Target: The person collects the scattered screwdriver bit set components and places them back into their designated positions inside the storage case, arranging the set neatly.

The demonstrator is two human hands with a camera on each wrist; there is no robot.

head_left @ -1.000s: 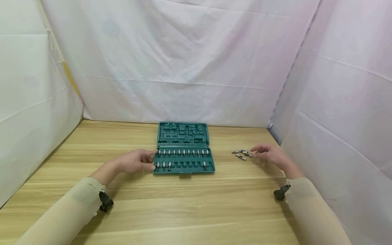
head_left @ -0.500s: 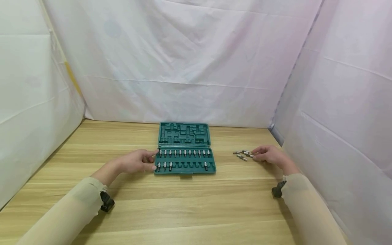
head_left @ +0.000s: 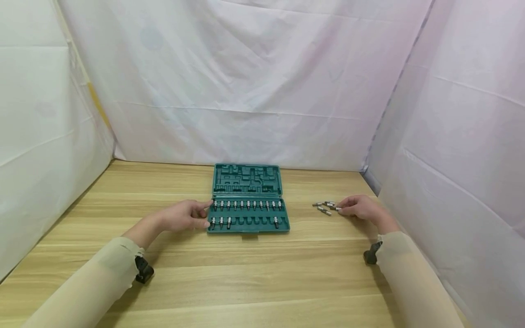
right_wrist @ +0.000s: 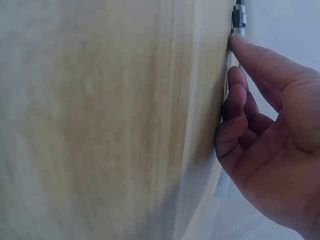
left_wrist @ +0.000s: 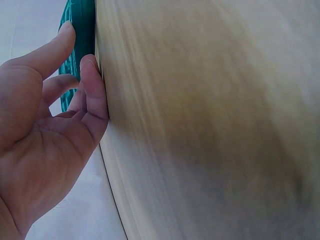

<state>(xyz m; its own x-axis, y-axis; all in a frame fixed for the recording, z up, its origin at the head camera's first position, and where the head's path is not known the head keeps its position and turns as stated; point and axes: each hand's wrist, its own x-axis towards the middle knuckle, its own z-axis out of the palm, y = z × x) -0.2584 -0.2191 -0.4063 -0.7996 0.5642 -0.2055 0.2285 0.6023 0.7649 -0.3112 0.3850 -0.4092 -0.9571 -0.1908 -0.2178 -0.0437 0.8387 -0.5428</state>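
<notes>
A green plastic socket case [head_left: 250, 212] lies open on the table, its lid [head_left: 247, 180] laid back. The back row is lined with bit sockets; the front row has three on the left, one at the right, and bare slots between. My left hand [head_left: 178, 216] grips the case's left edge, thumb and fingers against its side in the left wrist view. At the right, my right hand [head_left: 362, 208] pinches the end of a bit socket [head_left: 337, 209] between thumb and forefinger, low at the tabletop. Its other fingers curl in beneath, as the right wrist view shows.
Several loose bit sockets [head_left: 324, 211] lie in a small pile just left of the right hand. White cloth walls [head_left: 246, 91] enclose the wooden table [head_left: 246, 282] at the back and both sides. A black wrist camera [head_left: 143, 269] sits at the left sleeve.
The right hand has lowered and moved slightly in, its thumb and forefinger coming together on a bit socket at the pile's right end. The left hand stays at the case.
</notes>
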